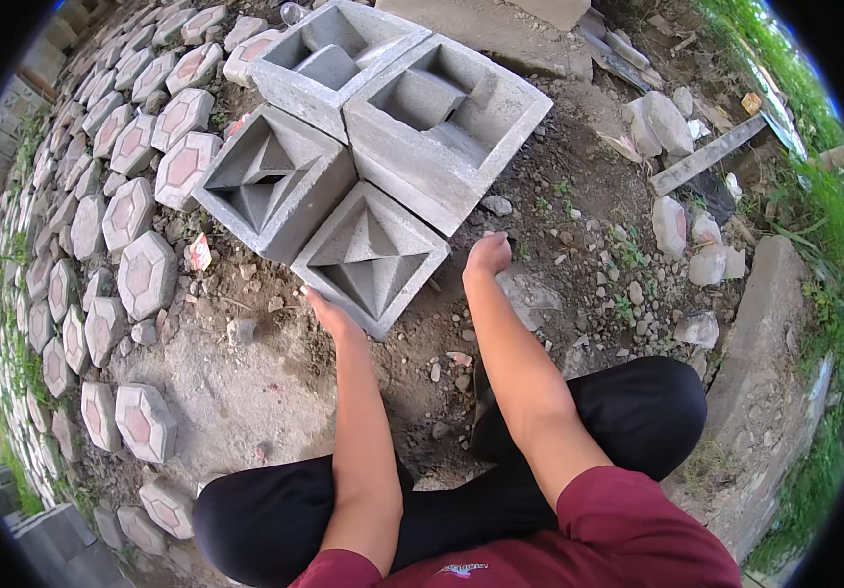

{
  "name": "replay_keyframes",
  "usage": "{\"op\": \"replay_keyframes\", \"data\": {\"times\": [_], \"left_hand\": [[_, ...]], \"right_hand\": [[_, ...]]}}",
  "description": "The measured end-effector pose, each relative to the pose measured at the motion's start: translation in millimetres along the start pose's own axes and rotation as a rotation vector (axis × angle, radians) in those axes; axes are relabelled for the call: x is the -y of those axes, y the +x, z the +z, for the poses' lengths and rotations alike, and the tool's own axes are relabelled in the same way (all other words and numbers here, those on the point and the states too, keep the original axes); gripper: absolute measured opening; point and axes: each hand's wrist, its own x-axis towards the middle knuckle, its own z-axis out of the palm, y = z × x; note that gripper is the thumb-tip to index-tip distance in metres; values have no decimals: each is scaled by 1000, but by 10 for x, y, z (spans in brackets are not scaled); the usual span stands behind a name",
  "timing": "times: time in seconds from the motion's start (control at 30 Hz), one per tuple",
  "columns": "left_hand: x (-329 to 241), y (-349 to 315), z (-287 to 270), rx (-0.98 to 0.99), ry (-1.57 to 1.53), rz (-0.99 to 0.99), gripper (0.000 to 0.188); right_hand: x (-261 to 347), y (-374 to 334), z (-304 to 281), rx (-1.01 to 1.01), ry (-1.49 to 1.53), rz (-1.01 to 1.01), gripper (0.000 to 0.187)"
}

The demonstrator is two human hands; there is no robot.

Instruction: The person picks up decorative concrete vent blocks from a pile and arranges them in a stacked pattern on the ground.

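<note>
My left hand is at the lower left side of the nearest grey concrete block, its fingers stretched along the edge and seeming to touch it. This block has a square rim and a recess with slanting, pyramid-like faces. Just off its right corner is my right hand, apart from the block and low over the soil; its fingers are foreshortened and partly hidden. A similar block stands against the near one on the left. Behind them, two deeper blocks, one at right and one at left, have curved inner pieces.
Hexagonal pavers with reddish centres lie in rows at left. At right are broken concrete chunks, a narrow plank and a concrete kerb beside grass. Pebbly soil surrounds the blocks; my bent knees are close below.
</note>
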Motion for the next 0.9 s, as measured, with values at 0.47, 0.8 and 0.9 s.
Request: {"op": "replay_keyframes", "data": {"times": [0.47, 0.8, 0.9], "left_hand": [[-272, 144, -201, 127, 483, -188, 69], [-831, -134, -194, 411, 839, -625, 81], [-694, -366, -52, 410, 707, -618, 86]], "right_hand": [[1258, 1021, -209, 1180, -1873, -772, 31], [541, 486, -664, 1131, -1100, -1194, 33], [315, 157, -755, 1315, -935, -855, 41]]}}
